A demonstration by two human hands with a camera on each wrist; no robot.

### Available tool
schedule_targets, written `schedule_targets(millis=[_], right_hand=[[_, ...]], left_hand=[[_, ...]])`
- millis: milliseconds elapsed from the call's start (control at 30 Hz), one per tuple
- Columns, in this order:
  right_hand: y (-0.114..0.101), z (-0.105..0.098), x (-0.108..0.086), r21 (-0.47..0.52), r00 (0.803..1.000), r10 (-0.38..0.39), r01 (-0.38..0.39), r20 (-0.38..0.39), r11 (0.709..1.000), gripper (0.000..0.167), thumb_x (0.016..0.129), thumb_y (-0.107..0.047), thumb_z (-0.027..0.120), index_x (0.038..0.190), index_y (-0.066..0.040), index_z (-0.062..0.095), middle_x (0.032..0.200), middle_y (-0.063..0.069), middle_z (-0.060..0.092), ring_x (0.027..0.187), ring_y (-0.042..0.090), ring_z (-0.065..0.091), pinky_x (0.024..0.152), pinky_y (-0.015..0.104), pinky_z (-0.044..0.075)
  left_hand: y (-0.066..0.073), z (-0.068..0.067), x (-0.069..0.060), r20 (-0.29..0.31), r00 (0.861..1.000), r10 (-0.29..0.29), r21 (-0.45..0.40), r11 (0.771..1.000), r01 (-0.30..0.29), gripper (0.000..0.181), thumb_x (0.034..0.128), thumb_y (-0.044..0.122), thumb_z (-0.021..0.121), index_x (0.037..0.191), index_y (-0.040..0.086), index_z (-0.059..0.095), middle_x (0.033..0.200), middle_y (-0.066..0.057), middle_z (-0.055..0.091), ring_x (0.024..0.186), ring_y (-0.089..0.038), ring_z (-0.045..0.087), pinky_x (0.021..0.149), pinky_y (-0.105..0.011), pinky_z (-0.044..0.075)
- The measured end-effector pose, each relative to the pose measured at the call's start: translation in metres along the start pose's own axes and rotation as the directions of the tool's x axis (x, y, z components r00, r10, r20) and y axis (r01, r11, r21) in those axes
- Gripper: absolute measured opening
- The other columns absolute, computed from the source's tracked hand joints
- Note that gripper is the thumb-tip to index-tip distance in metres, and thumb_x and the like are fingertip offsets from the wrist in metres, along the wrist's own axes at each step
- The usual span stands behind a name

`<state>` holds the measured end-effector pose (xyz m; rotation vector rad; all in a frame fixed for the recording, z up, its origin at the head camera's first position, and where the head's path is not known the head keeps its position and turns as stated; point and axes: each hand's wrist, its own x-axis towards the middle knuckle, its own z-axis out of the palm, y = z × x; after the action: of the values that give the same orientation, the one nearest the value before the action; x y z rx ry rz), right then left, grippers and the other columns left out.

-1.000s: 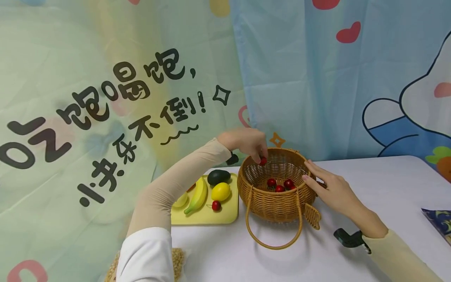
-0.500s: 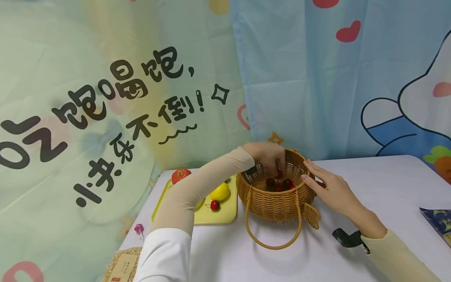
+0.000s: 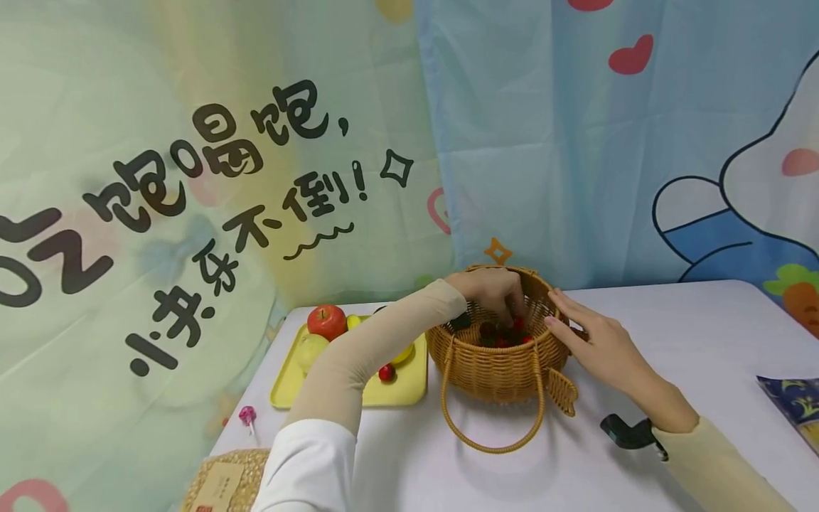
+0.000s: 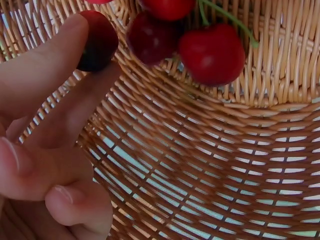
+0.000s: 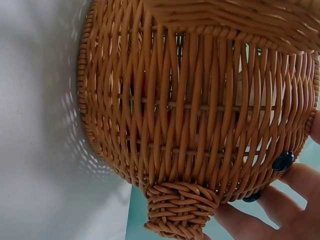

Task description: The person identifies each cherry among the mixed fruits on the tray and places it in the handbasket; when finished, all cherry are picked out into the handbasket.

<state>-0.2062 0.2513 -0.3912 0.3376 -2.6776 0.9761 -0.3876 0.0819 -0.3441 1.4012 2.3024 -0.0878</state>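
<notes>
My left hand (image 3: 494, 289) reaches down inside a round wicker basket (image 3: 489, 373). In the left wrist view its thumb and a finger pinch a dark red cherry (image 4: 103, 40), while the other fingers curl in. Close by lie more red cherries (image 4: 212, 54), one with a green stem, against the woven wall. My right hand (image 3: 608, 347) rests on the basket's right side near the rim with its fingers extended. From the right wrist its fingertips (image 5: 295, 182) touch the outer wall beside two black beads. The lower part of the left hand is hidden by the basket in the head view.
Left of the basket, a yellow tray (image 3: 409, 395) holds a red apple (image 3: 327, 322), a cherry (image 3: 387, 372) and other fruit, partly behind my left arm. A pink lollipop (image 3: 247, 416) and a bag of grains (image 3: 224, 480) lie front left. The basket's handle (image 3: 502, 449) hangs forward.
My left hand has moved from the basket's left rim rightward and down inside with the cherry. The right hand stays on the basket.
</notes>
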Motion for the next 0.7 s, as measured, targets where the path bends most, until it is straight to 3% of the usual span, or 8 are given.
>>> schedule_targets(millis=[267,567,700], right_hand=[[-0.0014,-0.0014,-0.0009,-0.006,1.0,-0.002,0.002,-0.009,1.0,0.065,0.107,-0.045,0.049,0.161,-0.011,0.033,0.164,0.021,0.035,0.144,0.053,0.04,0.108,0.073,0.036],[-0.0005,0.0004,-0.0012,-0.006,1.0,-0.006,0.006,-0.015,1.0,0.065,0.107,-0.044,0.05,0.16,-0.011,0.034,0.164,0.021,0.035,0.144,0.052,0.041,0.108,0.072,0.037],[-0.0004,0.0008,-0.0011,-0.005,1.0,-0.008,0.008,-0.017,1.0,0.064,0.107,-0.042,0.051,0.16,-0.011,0.034,0.164,0.021,0.035,0.144,0.052,0.041,0.108,0.072,0.037]], left_hand=[[0.0024,-0.0006,-0.0005,-0.007,0.999,0.032,0.001,0.999,-0.032,0.035,0.0905,0.025,0.079,0.125,0.022,0.076,0.128,0.007,0.074,0.113,-0.007,0.07,0.092,-0.019,0.055],[0.0018,0.0013,0.0008,-0.014,1.0,-0.005,-0.039,0.999,0.004,0.034,0.0905,0.024,0.08,0.124,0.023,0.076,0.126,0.009,0.074,0.107,-0.005,0.071,0.087,-0.017,0.055],[0.001,0.0014,0.0011,-0.02,1.0,0.008,-0.045,0.999,-0.009,0.034,0.0908,0.023,0.079,0.124,0.022,0.076,0.126,0.007,0.074,0.108,-0.006,0.071,0.088,-0.017,0.055]])
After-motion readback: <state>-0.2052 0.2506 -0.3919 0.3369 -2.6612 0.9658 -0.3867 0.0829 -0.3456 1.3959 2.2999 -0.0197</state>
